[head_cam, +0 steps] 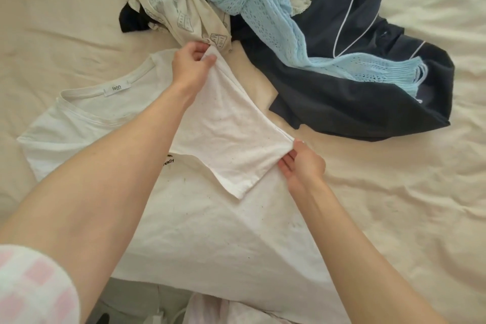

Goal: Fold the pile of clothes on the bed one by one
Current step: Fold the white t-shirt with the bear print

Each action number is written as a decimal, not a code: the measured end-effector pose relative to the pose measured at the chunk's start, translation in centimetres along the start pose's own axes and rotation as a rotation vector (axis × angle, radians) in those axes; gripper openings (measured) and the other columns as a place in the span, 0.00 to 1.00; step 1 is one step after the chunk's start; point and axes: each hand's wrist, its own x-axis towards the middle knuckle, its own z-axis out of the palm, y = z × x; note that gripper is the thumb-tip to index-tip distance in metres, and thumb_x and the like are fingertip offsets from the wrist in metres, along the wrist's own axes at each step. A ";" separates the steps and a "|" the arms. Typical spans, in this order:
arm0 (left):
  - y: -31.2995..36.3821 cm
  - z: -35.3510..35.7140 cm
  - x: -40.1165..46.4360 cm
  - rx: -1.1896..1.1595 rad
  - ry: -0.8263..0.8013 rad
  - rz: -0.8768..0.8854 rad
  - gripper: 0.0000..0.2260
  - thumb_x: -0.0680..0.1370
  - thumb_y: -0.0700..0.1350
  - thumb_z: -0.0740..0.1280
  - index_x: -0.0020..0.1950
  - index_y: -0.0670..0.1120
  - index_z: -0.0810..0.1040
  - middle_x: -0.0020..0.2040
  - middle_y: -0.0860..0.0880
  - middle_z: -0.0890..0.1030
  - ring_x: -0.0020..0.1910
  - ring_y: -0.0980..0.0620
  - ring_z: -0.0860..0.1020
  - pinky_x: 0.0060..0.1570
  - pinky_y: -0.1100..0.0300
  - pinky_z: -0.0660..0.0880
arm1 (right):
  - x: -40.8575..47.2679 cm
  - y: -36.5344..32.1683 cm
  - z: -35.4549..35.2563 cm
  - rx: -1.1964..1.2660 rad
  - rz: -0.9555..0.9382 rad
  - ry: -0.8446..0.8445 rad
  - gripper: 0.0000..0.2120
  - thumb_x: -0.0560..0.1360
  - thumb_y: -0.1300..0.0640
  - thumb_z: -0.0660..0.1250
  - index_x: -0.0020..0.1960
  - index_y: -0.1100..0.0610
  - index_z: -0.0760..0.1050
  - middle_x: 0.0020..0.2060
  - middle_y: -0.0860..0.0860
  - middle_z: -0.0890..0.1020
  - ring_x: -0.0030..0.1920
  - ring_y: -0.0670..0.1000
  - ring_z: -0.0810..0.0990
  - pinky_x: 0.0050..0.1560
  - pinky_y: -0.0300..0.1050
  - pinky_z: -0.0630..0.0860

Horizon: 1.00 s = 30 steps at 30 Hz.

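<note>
A white T-shirt (200, 234) lies spread flat on the bed, neck label toward the upper left. Its right sleeve (231, 134) is folded in over the body. My left hand (190, 66) pinches the sleeve's top corner at the shoulder. My right hand (302, 166) pinches the fold's lower edge near the armpit. Behind the shirt lies the pile: a cream printed garment (173, 0), a light blue knit (263, 16) and a dark navy garment with white piping (355, 81).
The beige bed sheet (410, 205) stretches wrinkled to the right and to the upper left (52, 21). More pale fabric (226, 310) shows at the bottom edge, close to my body.
</note>
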 end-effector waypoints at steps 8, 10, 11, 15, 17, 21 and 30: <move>0.7 -0.3 -0.7 0.084 0.002 0.056 0.14 0.75 0.45 0.69 0.59 0.46 0.72 0.48 0.55 0.76 0.53 0.53 0.76 0.56 0.59 0.73 | -0.8 1.0 0.5 -0.357 -0.303 0.147 0.02 0.78 0.57 0.62 0.48 0.54 0.72 0.51 0.51 0.78 0.54 0.53 0.78 0.55 0.45 0.75; -0.8 -1.9 -2.1 0.311 -0.004 0.136 0.16 0.75 0.48 0.68 0.62 0.49 0.71 0.52 0.55 0.76 0.56 0.52 0.75 0.62 0.51 0.67 | -1.7 1.7 -0.2 -0.710 -0.702 0.172 0.11 0.77 0.58 0.64 0.59 0.55 0.72 0.56 0.52 0.75 0.59 0.53 0.73 0.55 0.40 0.67; -2.0 -2.9 -3.0 0.405 0.003 0.145 0.18 0.75 0.49 0.68 0.63 0.49 0.70 0.55 0.54 0.76 0.58 0.51 0.73 0.61 0.51 0.65 | -2.2 2.1 -0.6 -0.851 -0.939 0.168 0.14 0.76 0.59 0.65 0.62 0.57 0.72 0.58 0.53 0.74 0.60 0.53 0.71 0.57 0.42 0.65; -8.0 -6.6 -7.6 0.638 -0.034 0.127 0.29 0.73 0.48 0.69 0.71 0.50 0.63 0.68 0.46 0.66 0.67 0.45 0.63 0.62 0.49 0.60 | -3.7 5.0 0.1 -1.232 -1.379 -0.220 0.18 0.75 0.60 0.67 0.65 0.61 0.73 0.64 0.59 0.74 0.67 0.61 0.69 0.64 0.54 0.66; -10.3 -7.6 -10.1 0.699 -0.087 0.176 0.30 0.72 0.45 0.70 0.73 0.51 0.64 0.72 0.45 0.62 0.70 0.44 0.59 0.65 0.49 0.58 | -3.8 7.0 0.7 -1.543 -1.382 -0.472 0.22 0.79 0.55 0.62 0.71 0.60 0.66 0.72 0.58 0.66 0.74 0.59 0.59 0.71 0.57 0.57; -13.6 -9.4 -14.0 0.722 -0.064 0.226 0.27 0.72 0.38 0.67 0.71 0.49 0.68 0.74 0.44 0.61 0.73 0.41 0.56 0.69 0.48 0.54 | -2.9 10.4 -0.7 -2.026 -1.326 -0.672 0.26 0.82 0.48 0.51 0.77 0.56 0.50 0.77 0.53 0.47 0.77 0.55 0.43 0.73 0.57 0.40; -22.0 -20.0 -19.5 0.522 0.236 -0.079 0.25 0.78 0.39 0.60 0.74 0.47 0.60 0.76 0.43 0.57 0.74 0.43 0.53 0.69 0.44 0.54 | -5.3 13.7 -2.0 -2.209 -1.302 -0.486 0.25 0.82 0.48 0.49 0.77 0.53 0.50 0.77 0.53 0.47 0.77 0.55 0.43 0.73 0.58 0.38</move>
